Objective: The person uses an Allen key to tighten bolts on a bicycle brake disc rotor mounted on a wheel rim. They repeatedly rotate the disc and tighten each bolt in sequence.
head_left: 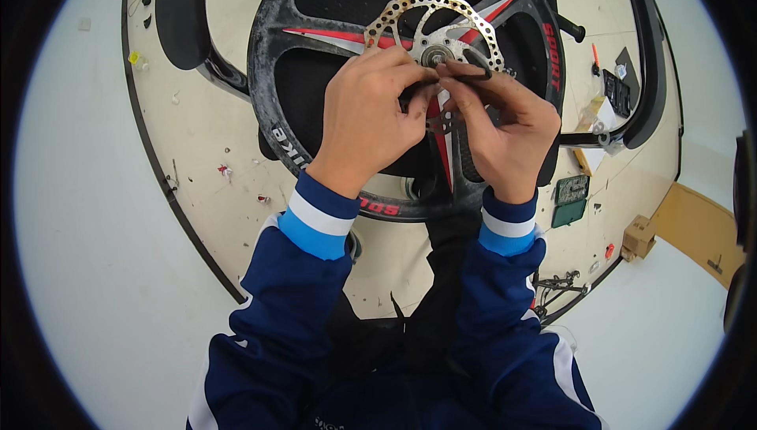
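Note:
A black bicycle wheel [266,43] with red-and-white spoke trim lies flat in front of me. A perforated metal brake disc [487,33] surrounds its hub [436,54]. My left hand [364,110] is closed in a pinch at the near side of the hub, its thumb and forefinger almost meeting my right fingertips. What it pinches is hidden. My right hand [509,134] is closed too, with a dark slender tool [476,71] showing along its fingers; its exact kind cannot be made out. Both hands cover the near part of the disc.
The wheel rests on a black chair with armrests at left [180,20] and right [648,75]. On the floor at right are a black tool case [617,92], an open green case [571,200] and a cardboard box [639,236]. Small parts lie scattered at left.

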